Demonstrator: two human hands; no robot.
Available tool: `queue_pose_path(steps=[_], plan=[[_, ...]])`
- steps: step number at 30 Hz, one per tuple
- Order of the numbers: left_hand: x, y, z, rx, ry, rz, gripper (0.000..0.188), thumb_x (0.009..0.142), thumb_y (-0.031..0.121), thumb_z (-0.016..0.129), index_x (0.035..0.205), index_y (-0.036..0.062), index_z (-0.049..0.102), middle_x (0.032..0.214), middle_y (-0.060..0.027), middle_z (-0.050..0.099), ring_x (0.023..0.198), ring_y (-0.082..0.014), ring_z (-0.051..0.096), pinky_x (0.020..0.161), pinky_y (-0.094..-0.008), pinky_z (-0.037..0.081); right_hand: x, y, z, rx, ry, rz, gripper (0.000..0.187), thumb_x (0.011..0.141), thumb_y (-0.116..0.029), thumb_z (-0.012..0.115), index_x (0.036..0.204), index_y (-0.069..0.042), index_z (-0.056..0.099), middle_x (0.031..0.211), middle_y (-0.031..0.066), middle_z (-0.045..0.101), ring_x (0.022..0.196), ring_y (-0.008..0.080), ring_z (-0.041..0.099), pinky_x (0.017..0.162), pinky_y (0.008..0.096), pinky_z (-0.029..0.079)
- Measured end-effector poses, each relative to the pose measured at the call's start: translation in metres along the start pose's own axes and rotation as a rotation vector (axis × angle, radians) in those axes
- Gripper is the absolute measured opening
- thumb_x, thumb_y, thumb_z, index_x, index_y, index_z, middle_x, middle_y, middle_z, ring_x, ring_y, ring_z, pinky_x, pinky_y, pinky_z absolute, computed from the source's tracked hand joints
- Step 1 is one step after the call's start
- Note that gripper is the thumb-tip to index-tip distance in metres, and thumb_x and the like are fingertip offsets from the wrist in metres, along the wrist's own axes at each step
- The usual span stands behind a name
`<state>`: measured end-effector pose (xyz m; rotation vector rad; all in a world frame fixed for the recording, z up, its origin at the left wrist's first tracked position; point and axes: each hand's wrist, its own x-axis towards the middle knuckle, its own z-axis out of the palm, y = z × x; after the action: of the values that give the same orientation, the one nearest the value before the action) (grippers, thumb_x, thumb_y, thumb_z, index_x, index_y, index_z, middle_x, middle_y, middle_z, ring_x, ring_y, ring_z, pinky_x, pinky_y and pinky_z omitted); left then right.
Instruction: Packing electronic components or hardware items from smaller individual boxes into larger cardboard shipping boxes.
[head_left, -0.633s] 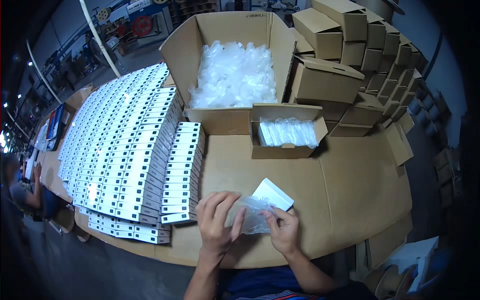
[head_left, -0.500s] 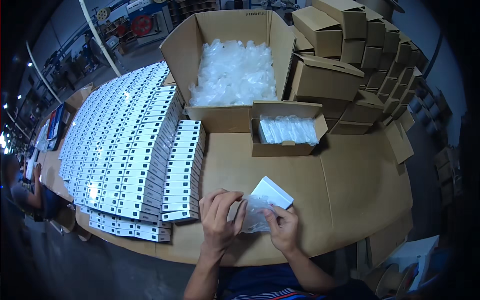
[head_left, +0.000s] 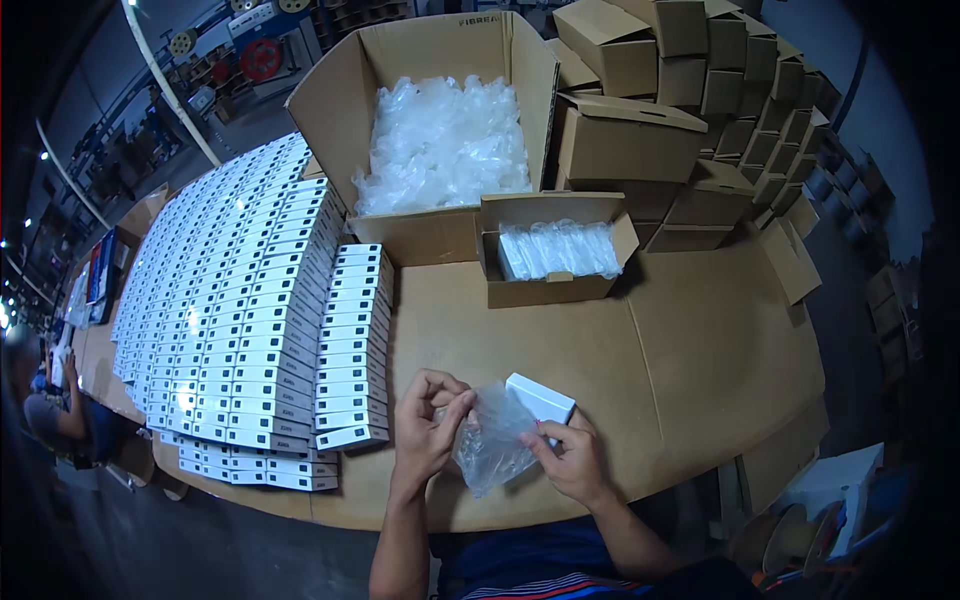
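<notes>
Between my hands, over the near part of the table, a clear plastic bag [head_left: 492,440] hangs spread out. My left hand [head_left: 430,420] pinches its upper left edge between thumb and fingers. A small white box [head_left: 540,398] sits tilted in my right hand [head_left: 570,455], whose thumb and fingers close on it and also meet the right side of the bag. The box's lower part is hidden by my fingers and the bag. The box appears to be outside the bag, behind its right edge.
Many stacked white boxes [head_left: 230,300] fill the table's left side. A large carton [head_left: 420,238] of loose clear bags stands at the back. Before it, a small open carton [head_left: 550,292] holds bagged boxes. Brown cartons [head_left: 635,150] pile up back right. A person [head_left: 55,400] sits far left.
The bag, bunched up before, is now spread wider and hangs lower between my hands. The white box has dropped slightly toward me. The whole view has shifted a little.
</notes>
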<state>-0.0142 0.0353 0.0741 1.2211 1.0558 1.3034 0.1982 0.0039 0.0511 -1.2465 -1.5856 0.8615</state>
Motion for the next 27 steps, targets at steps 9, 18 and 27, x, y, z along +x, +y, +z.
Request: queue_pose_path(steps=[9, 18, 27], plan=[[-0.014, -0.044, 0.008, -0.306, 0.336, 0.066, 0.052, 0.099, 0.027, 0.071, 0.135, -0.0016, 0.047, 0.119, -0.0143, 0.066, 0.118, -0.0246, 0.061, 0.108, -0.039, 0.045, -0.01, 0.025, 0.01, 0.008, 0.199, 0.09, 0.021, 0.086, -0.015, 0.083, 0.091, 0.003, 0.074, 0.092, 0.0165, 0.069, 0.083, 0.0286, 0.066, 0.075, 0.0379, 0.052], [-0.03, -0.025, 0.023, -0.016, 0.004, -0.228, 0.052, 0.082, 0.005, 0.085, 0.126, -0.0035, 0.059, 0.112, -0.0113, 0.071, 0.101, -0.0177, 0.068, 0.086, -0.0325, 0.057, -0.002, 0.007, 0.0, -0.041, 0.066, -0.212, 0.016, 0.091, -0.008, 0.072, 0.102, 0.002, 0.074, 0.108, 0.0164, 0.068, 0.103, 0.0285, 0.065, 0.088, 0.0366, 0.051], [-0.034, -0.012, 0.018, 0.363, -0.078, 0.071, 0.042, 0.077, 0.012, 0.09, 0.111, 0.0019, 0.067, 0.099, -0.0114, 0.075, 0.09, -0.0189, 0.073, 0.081, -0.0316, 0.059, 0.052, -0.025, -0.037, 0.496, 0.295, -0.146, 0.055, 0.096, 0.002, 0.062, 0.145, 0.004, 0.039, 0.122, 0.0165, 0.061, 0.103, 0.0164, 0.061, 0.093, 0.0304, 0.051]])
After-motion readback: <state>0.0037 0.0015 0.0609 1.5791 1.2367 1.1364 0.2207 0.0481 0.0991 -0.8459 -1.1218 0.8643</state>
